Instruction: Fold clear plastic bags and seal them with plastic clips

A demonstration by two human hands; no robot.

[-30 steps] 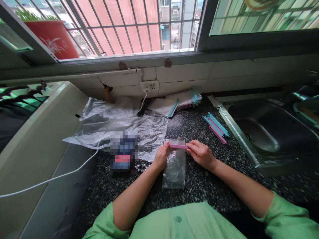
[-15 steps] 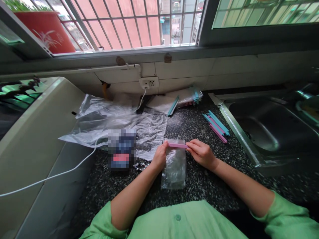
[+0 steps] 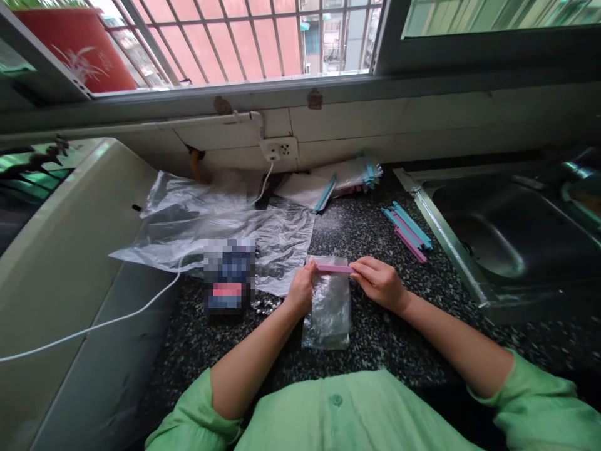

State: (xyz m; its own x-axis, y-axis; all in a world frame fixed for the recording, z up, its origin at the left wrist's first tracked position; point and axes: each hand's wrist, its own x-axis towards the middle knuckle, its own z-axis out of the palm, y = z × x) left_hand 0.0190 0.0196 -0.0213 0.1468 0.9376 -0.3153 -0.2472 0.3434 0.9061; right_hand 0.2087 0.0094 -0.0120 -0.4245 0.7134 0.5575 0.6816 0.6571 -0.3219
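Observation:
A pink bag sealing clip [image 3: 333, 269] lies across the upper part of a small clear plastic bag [image 3: 327, 313]. My left hand [image 3: 301, 288] pinches the clip's left end together with the bag's edge. At the clip's right end, my right hand [image 3: 379, 283] grips it between thumb and fingers. Below the clip the bag hangs down flat over the dark speckled counter. Several loose pink and teal clips [image 3: 407, 232] lie to the right of my hands, beside the sink.
Clear plastic sheeting [image 3: 282, 244] spreads to the left, near a blurred phone-like object [image 3: 230, 275] with a white cable [image 3: 141, 307]. Bags with teal clips [image 3: 347, 175] lie against the wall. A metal sink [image 3: 488, 232] is at right. Small shiny pieces [image 3: 265, 305] sit beside my left wrist.
The whole view has shifted slightly, with the scene sitting a little higher now. Both hands keep their hold on the pink clip, with hardly any movement.

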